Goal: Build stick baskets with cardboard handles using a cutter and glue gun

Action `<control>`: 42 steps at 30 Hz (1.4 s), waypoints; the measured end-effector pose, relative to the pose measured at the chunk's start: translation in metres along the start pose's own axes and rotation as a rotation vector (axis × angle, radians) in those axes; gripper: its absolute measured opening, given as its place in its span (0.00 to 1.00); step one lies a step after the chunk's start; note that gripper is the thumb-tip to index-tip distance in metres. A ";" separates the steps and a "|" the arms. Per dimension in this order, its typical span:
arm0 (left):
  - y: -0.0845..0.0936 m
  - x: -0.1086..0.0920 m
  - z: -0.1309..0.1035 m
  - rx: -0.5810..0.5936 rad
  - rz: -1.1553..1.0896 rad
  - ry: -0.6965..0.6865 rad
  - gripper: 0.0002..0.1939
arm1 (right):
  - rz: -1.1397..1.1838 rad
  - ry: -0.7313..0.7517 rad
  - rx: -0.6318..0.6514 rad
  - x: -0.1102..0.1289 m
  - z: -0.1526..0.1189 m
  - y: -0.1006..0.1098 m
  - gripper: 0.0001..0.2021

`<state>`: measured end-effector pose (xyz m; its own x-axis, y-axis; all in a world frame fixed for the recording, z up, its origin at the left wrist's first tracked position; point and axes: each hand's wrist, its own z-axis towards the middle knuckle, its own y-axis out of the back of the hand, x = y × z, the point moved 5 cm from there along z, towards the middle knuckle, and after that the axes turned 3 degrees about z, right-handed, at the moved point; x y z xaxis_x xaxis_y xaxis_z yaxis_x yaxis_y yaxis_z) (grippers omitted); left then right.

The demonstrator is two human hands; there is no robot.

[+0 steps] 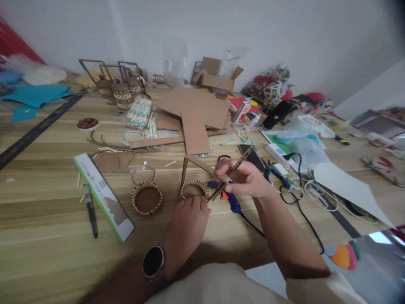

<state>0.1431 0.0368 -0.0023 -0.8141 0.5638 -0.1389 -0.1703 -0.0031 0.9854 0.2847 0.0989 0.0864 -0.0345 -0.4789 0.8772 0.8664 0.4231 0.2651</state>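
Observation:
My left hand (pixel 190 217), with a watch on its wrist, grips the near rim of a small round basket (pixel 193 185) walled with short sticks. A bent cardboard strip frame (pixel 201 164) stands up from that basket's sides. Fingers and thumb of my right hand (pixel 243 177) pinch the frame's right part, where strips cross. Left of my left hand, a second round basket (pixel 147 198) with a brown base sits on the table, touching a pale ring (pixel 144 174). A blue glue gun (pixel 233 202) lies just under my right hand.
Cardboard sheets (pixel 196 131), a stick bundle (pixel 138 112) and finished lidded baskets (pixel 122 95) stand farther back. At left are a long white box (pixel 104 196) and a pen (pixel 91 215). Cables (pixel 303 211), pliers (pixel 280 175) and white paper (pixel 351 190) lie at right.

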 end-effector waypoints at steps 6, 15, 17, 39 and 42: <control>-0.001 -0.009 0.002 0.038 -0.035 -0.037 0.12 | 0.062 -0.053 0.011 -0.009 0.000 0.002 0.15; 0.045 0.005 0.020 -0.264 -0.389 -0.075 0.13 | 0.196 -0.063 -0.011 -0.009 -0.001 -0.003 0.13; 0.054 0.002 0.026 -0.285 -0.515 -0.131 0.12 | 0.215 -0.058 -0.014 -0.007 -0.001 -0.004 0.13; 0.053 -0.001 0.055 -0.302 -0.833 -0.055 0.12 | -0.080 -0.089 -0.553 0.000 -0.023 -0.001 0.16; 0.050 0.000 0.058 -0.308 -0.848 -0.054 0.15 | 0.029 -0.136 -0.618 -0.012 -0.028 -0.003 0.18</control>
<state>0.1669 0.0840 0.0525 -0.3220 0.5154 -0.7942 -0.8486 0.2148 0.4835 0.2965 0.0821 0.0642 -0.0351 -0.3544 0.9345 0.9942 -0.1073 -0.0034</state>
